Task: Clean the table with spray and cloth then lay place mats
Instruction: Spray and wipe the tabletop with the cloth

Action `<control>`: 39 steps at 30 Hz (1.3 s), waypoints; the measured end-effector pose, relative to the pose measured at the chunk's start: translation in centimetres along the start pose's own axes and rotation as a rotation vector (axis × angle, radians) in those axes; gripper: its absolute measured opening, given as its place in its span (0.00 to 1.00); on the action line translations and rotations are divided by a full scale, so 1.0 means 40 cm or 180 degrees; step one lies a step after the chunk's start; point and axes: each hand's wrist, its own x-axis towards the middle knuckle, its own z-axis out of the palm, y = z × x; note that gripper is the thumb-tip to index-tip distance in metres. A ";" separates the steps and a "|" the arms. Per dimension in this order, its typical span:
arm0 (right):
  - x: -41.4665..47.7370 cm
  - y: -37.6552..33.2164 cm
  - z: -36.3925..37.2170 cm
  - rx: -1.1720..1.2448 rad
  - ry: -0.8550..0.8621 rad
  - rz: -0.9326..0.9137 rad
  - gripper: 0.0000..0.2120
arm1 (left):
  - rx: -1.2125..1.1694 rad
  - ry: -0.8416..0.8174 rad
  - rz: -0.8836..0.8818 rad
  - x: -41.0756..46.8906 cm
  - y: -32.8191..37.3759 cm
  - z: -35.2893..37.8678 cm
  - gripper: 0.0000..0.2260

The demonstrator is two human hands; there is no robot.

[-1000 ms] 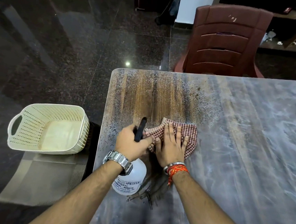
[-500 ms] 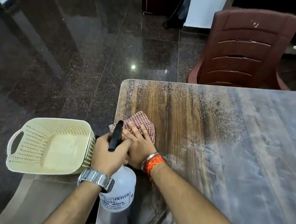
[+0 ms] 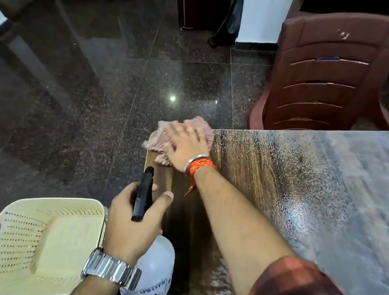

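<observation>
From the head view, the right hand (image 3: pixel 186 146) lies flat with its fingers spread, pressing the checked cloth (image 3: pixel 159 139) onto the far left corner of the desk (image 3: pixel 303 193); both are blurred. The left hand (image 3: pixel 131 227) grips the spray bottle (image 3: pixel 156 262) around its black head, at the desk's near left edge. A cream basket (image 3: pixel 60 202) sits just left of it. A brown chair (image 3: pixel 326 76) stands beyond the desk.
</observation>
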 end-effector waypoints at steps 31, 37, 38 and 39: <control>-0.739 0.419 -0.091 0.0111 0.0348 0.2952 0.29 | 0.0344 -0.0450 0.0316 -0.327 -0.029 -0.014 0.17; -0.885 -0.082 0.063 -0.0137 -0.0312 -0.0160 0.30 | 0.0346 -0.0382 0.0566 -0.443 -0.037 -0.063 0.19; -0.933 -0.121 0.075 -0.0213 -0.0481 -0.0416 0.30 | 0.0499 -0.0389 0.0608 -0.468 -0.050 -0.076 0.19; -0.978 -0.135 0.082 -0.0259 -0.0454 -0.0445 0.30 | 0.0594 -0.0409 0.0638 -0.494 -0.065 -0.088 0.18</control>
